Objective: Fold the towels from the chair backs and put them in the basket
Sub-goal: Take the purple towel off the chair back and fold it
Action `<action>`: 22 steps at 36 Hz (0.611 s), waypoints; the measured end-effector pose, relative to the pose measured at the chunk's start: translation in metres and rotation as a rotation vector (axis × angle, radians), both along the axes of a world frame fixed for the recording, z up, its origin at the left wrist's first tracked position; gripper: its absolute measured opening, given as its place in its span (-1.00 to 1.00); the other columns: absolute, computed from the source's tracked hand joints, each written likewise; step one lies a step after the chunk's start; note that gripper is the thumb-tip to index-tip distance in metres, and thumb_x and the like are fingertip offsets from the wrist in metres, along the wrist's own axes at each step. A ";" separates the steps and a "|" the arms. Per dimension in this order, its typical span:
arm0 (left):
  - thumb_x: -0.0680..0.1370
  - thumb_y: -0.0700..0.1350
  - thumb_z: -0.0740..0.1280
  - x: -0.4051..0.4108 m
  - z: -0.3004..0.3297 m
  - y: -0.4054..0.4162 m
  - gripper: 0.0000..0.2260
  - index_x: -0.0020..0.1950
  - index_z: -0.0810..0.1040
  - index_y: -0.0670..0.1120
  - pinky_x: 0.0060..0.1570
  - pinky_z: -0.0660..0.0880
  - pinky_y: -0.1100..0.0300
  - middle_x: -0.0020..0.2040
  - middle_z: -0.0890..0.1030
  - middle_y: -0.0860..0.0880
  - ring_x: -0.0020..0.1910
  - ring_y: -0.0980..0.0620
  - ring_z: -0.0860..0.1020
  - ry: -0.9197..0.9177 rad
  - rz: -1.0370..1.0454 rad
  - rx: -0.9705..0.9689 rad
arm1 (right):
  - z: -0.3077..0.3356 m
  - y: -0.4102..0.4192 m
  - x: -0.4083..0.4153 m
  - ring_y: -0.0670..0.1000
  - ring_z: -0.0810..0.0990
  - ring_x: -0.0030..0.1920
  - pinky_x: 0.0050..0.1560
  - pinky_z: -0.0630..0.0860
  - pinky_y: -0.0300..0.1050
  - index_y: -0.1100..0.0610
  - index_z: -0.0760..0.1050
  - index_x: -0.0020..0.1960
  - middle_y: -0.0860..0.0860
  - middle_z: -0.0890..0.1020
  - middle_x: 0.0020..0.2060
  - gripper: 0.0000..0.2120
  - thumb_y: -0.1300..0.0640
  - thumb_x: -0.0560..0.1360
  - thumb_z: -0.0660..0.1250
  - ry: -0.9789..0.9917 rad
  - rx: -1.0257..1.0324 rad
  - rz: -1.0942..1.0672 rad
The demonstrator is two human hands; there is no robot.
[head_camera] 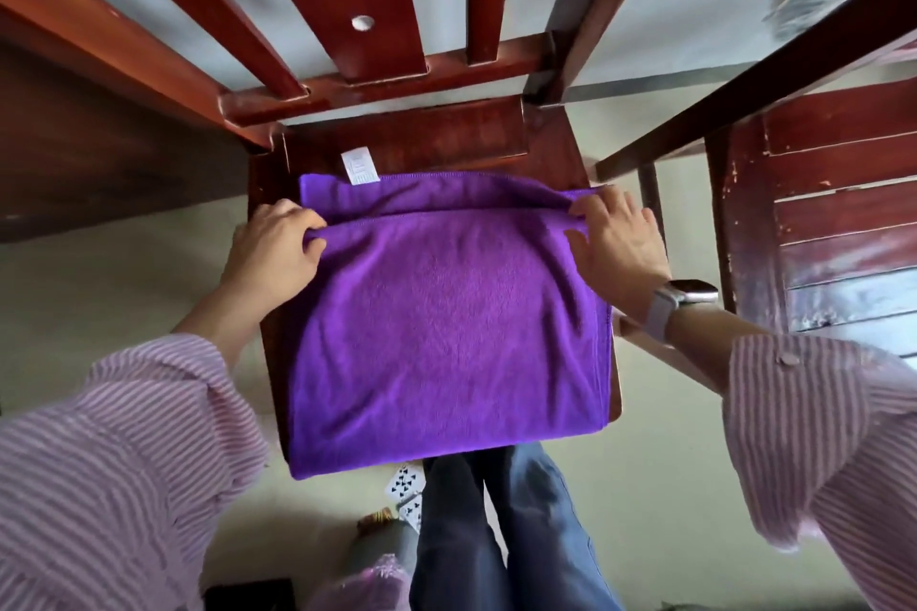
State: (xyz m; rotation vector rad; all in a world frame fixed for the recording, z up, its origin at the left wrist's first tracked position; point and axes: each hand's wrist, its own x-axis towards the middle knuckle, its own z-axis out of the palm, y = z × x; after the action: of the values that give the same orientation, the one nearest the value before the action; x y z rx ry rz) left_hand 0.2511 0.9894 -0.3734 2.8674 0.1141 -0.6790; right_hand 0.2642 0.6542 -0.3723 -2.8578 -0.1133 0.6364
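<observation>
White tag (360, 166) on purple towel (446, 332), print unreadable; left hand (275, 253) and right hand (613, 246) palm-down on chair seat (422, 139), fingers clamped on folded edge corners.

Playing cards (407, 494) lie on the pale floor (124, 273) at six o'clock. A second wooden chair (838, 213) stands at three o'clock, and a dark table edge (99, 139) runs at nine o'clock.

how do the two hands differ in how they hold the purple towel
The left hand is curled, bunching the purple towel at its left corner; the right hand pinches the right corner with fingers spread. Only the right wrist has a watch. Both grip the same folded edge.
</observation>
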 end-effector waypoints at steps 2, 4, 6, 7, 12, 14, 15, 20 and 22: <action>0.50 -0.24 0.27 0.001 0.006 0.001 -0.83 0.07 0.55 -0.19 0.05 0.42 -0.07 0.04 0.56 -0.21 0.05 -0.24 0.49 -0.022 0.024 -0.067 | 0.002 -0.003 0.000 0.30 0.42 0.11 0.10 0.34 0.12 0.23 0.37 0.26 0.26 0.41 0.12 -0.63 0.20 0.47 0.25 0.019 0.109 -0.074; 0.51 -0.24 0.26 0.003 0.012 -0.001 -0.84 0.06 0.54 -0.19 0.00 0.42 -0.01 0.03 0.58 -0.18 0.04 -0.22 0.51 -0.047 0.048 -0.111 | 0.004 -0.004 0.002 0.30 0.41 0.10 0.11 0.36 0.13 0.25 0.36 0.27 0.27 0.40 0.11 -0.61 0.20 0.47 0.27 0.040 0.130 -0.084; 0.51 -0.23 0.27 0.005 0.015 -0.003 -0.85 0.06 0.54 -0.17 -0.01 0.42 0.01 0.03 0.59 -0.15 0.04 -0.19 0.51 -0.049 0.053 -0.136 | 0.004 -0.004 0.005 0.28 0.40 0.11 0.10 0.36 0.11 0.23 0.41 0.21 0.25 0.41 0.10 -0.68 0.17 0.48 0.26 0.037 0.084 -0.058; 0.51 -0.23 0.27 0.006 0.014 -0.004 -0.85 0.06 0.54 -0.17 0.00 0.43 0.01 0.04 0.59 -0.14 0.05 -0.18 0.52 -0.043 0.046 -0.149 | 0.004 -0.004 0.006 0.26 0.40 0.11 0.09 0.35 0.10 0.23 0.45 0.16 0.24 0.41 0.08 -0.74 0.17 0.49 0.25 0.028 0.059 -0.053; 0.52 -0.21 0.26 0.009 0.012 -0.004 -0.85 0.05 0.55 -0.14 -0.01 0.47 0.01 0.00 0.63 -0.14 -0.01 -0.18 0.56 0.033 0.068 -0.186 | 0.001 -0.004 0.008 0.24 0.40 0.10 0.09 0.35 0.10 0.25 0.41 0.14 0.22 0.44 0.07 -0.75 0.21 0.48 0.20 0.038 0.039 -0.077; 0.52 -0.21 0.25 0.010 0.013 -0.004 -0.84 0.05 0.56 -0.14 -0.01 0.47 0.02 -0.01 0.63 -0.14 -0.01 -0.18 0.56 0.056 0.071 -0.189 | 0.000 -0.005 0.008 0.23 0.40 0.11 0.12 0.36 0.09 0.25 0.39 0.19 0.22 0.45 0.08 -0.70 0.21 0.47 0.21 0.046 0.053 -0.095; 0.52 -0.22 0.24 0.011 0.012 -0.004 -0.84 0.05 0.56 -0.13 -0.02 0.48 0.02 -0.01 0.63 -0.14 -0.02 -0.18 0.56 0.065 0.067 -0.189 | -0.001 -0.006 0.007 0.23 0.41 0.11 0.13 0.36 0.09 0.24 0.40 0.19 0.21 0.47 0.08 -0.71 0.21 0.48 0.21 0.053 0.061 -0.102; 0.51 -0.27 0.27 0.015 0.017 -0.005 -0.84 0.03 0.60 -0.14 -0.04 0.41 0.20 -0.04 0.63 -0.06 -0.06 -0.02 0.55 0.136 0.089 -0.284 | 0.002 -0.005 0.008 0.10 0.48 -0.11 -0.06 0.44 -0.04 0.18 0.53 -0.11 0.12 0.53 -0.16 -0.91 0.26 0.46 0.24 0.070 0.308 -0.187; 0.51 -0.34 0.28 0.020 0.025 -0.005 -0.84 -0.06 0.61 -0.14 -0.13 0.40 0.42 -0.14 0.62 0.00 -0.14 0.18 0.55 0.277 0.197 -0.459 | 0.011 -0.008 0.012 -0.09 0.48 -0.28 -0.17 0.41 -0.21 0.12 0.47 -0.24 0.05 0.50 -0.30 -0.83 0.35 0.44 0.26 0.188 0.548 -0.320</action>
State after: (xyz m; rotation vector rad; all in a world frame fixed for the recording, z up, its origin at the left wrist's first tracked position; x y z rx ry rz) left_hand 0.2708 0.9840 -0.3483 2.2822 0.2412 -0.9200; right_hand 0.2763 0.6462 -0.3614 -2.2152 0.1713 0.6752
